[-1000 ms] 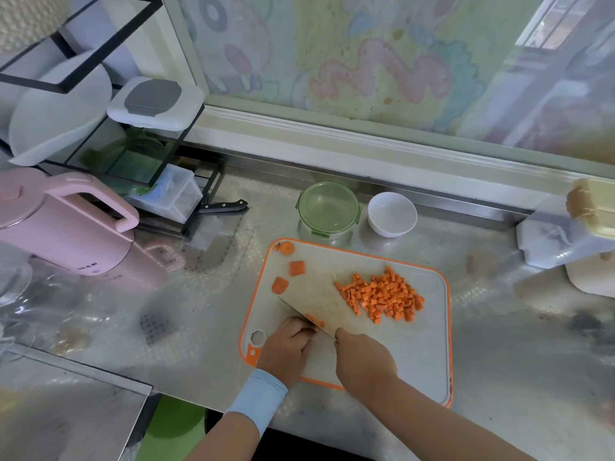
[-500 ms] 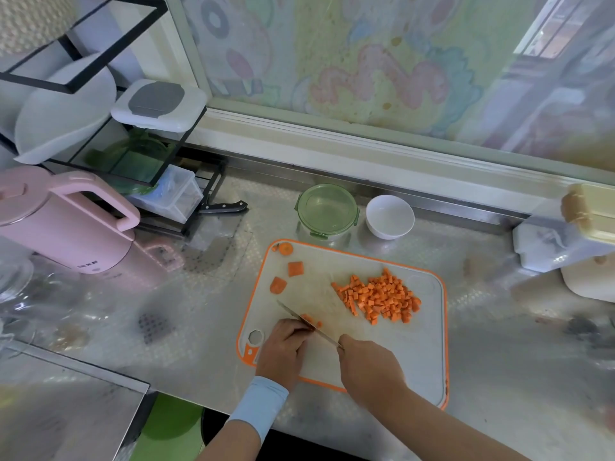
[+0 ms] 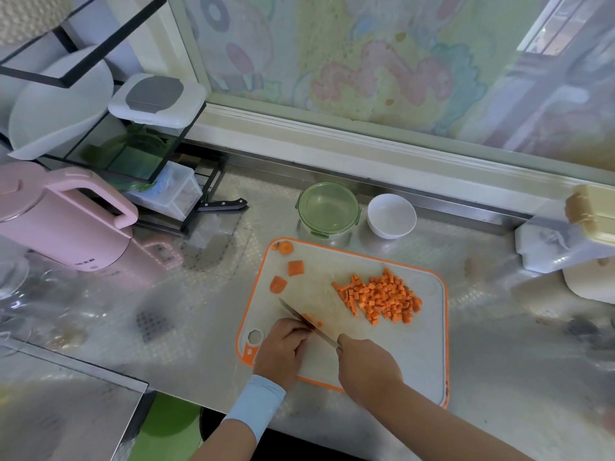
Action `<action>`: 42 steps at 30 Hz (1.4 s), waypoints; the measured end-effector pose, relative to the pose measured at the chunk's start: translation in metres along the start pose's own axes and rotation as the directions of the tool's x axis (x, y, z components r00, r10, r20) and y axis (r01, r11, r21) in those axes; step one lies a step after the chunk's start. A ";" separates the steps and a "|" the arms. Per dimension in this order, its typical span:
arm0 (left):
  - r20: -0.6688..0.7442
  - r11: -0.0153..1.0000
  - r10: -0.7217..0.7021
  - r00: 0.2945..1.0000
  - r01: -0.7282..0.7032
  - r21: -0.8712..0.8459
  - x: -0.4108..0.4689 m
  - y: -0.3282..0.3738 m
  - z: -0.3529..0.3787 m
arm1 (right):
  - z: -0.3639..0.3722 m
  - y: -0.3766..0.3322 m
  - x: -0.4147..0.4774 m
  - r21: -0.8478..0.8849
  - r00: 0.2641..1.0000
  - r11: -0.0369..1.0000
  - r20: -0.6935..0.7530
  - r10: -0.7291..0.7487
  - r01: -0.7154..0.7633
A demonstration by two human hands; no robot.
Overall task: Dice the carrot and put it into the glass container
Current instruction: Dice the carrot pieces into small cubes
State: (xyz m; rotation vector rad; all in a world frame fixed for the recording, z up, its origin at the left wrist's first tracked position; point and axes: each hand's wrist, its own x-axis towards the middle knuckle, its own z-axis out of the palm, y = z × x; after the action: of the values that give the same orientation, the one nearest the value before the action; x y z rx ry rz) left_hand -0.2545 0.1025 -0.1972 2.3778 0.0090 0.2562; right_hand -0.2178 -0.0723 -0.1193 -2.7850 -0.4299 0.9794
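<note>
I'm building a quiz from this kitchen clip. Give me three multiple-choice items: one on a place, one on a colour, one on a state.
1. Where is the diced carrot pile? A) cutting board B) white bowl C) glass container
2. Kettle colour? A) blue B) pink C) black
3. The right hand? A) open B) gripping the knife C) holding a bowl
Answers: 1 A, the dice lie on the board; 2 B, its body is pink; 3 B, fingers curl round the handle.

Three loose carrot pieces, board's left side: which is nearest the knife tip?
The nearest chunk, just beyond the knife tip. The squarish chunk and the round end slice lie farther back.
</note>
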 end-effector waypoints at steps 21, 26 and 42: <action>-0.026 0.992 0.100 0.995 -0.098 0.074 -0.001 -0.002 0.002 | -0.001 -0.004 0.010 0.012 1.000 1.000 0.000 0.015 -0.015; -0.004 0.973 0.186 0.983 -0.183 0.138 -0.002 -0.005 0.002 | 0.000 -0.005 0.009 -0.002 1.000 1.000 0.004 0.022 -0.022; 0.022 0.976 0.190 0.982 -0.191 0.101 0.002 -0.007 -0.004 | 0.007 -0.003 -0.014 -0.038 0.997 0.999 -0.081 -0.002 -0.002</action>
State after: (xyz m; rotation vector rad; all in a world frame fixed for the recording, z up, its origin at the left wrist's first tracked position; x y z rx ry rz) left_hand -0.2526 0.1106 -0.1988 2.4846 -0.2178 0.3394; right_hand -0.2332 -0.0737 -0.1161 -2.8468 -0.4416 0.8628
